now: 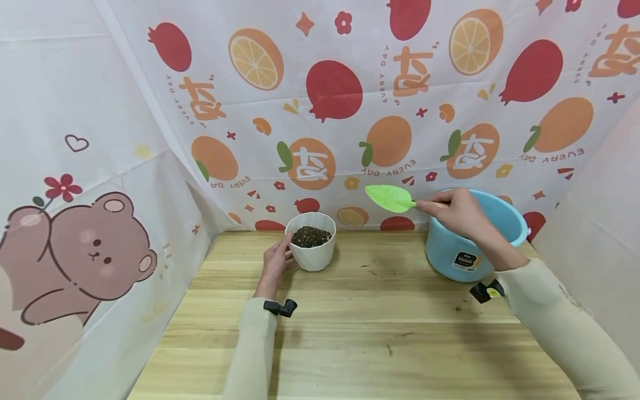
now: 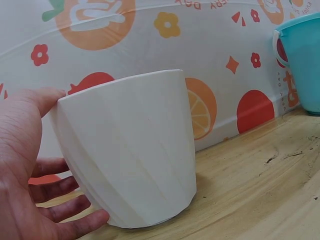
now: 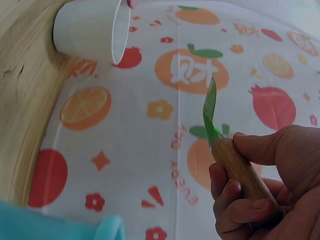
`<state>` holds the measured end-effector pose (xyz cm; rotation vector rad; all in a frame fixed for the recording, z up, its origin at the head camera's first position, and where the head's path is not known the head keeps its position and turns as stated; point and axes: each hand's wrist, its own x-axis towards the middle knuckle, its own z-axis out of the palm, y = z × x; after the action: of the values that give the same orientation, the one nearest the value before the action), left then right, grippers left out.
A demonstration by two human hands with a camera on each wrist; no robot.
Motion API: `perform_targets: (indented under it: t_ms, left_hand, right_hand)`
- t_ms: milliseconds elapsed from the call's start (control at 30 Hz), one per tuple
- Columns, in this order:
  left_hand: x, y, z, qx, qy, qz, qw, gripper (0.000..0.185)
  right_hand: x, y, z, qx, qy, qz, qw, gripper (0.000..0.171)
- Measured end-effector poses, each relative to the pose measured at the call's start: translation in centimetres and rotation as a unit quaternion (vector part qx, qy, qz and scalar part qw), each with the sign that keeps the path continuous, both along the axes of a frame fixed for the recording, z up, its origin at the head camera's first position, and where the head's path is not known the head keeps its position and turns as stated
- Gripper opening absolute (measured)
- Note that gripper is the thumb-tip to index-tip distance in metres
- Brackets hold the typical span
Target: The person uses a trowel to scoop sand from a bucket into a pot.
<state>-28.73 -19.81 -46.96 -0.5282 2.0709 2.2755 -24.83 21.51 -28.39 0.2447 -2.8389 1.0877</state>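
A white flower pot (image 1: 314,256) with dark soil (image 1: 311,237) in it stands on the wooden table. My left hand (image 1: 277,259) steadies its left side, thumb at the rim and fingers curved along the lower wall, as the left wrist view of the pot (image 2: 130,150) shows. My right hand (image 1: 457,211) grips the wooden handle (image 3: 242,172) of a small trowel with a green blade (image 1: 390,198). The trowel is raised, its blade pointing left toward the pot. Beneath the right hand is a light blue bucket (image 1: 450,250), whose inside is mostly hidden.
Specks of soil (image 1: 389,350) are scattered over the wooden table (image 1: 340,316). A white sheet printed with fruit (image 1: 334,89) hangs right behind the pot and bucket. Another sheet with a bear print (image 1: 95,250) hangs at the left.
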Motion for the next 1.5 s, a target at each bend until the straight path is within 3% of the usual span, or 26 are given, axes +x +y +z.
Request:
perform_targets:
  t_ms: [333,567,1067,1267,1500]
  left_hand:
    - [0.1,0.0,0.0,0.001,0.000,0.002,1.0000,0.070]
    - [0.0,-0.1,-0.1,-0.005,0.001,0.003,1.0000,0.073]
    - [0.3,0.0,-0.3,-0.009,-0.006,0.001,0.9999,0.074]
    - [0.1,0.0,-0.3,-0.006,-0.007,-0.010,0.9999,0.077]
    - [-0.1,0.0,-0.4,-0.008,0.008,0.009,0.9999,0.071]
  right_hand:
    - [1.2,4.1,0.4,0.041,0.011,-0.039,0.998,0.060]
    - [1.4,6.7,0.1,0.040,-0.023,-0.071,0.996,0.068]
    - [1.2,10.7,-2.0,0.028,-0.041,-0.101,0.994,0.076]
    - [1.1,12.0,-2.8,0.046,-0.038,-0.118,0.991,0.075]
    - [0.9,13.0,-3.2,0.040,-0.051,-0.140,0.988,0.077]
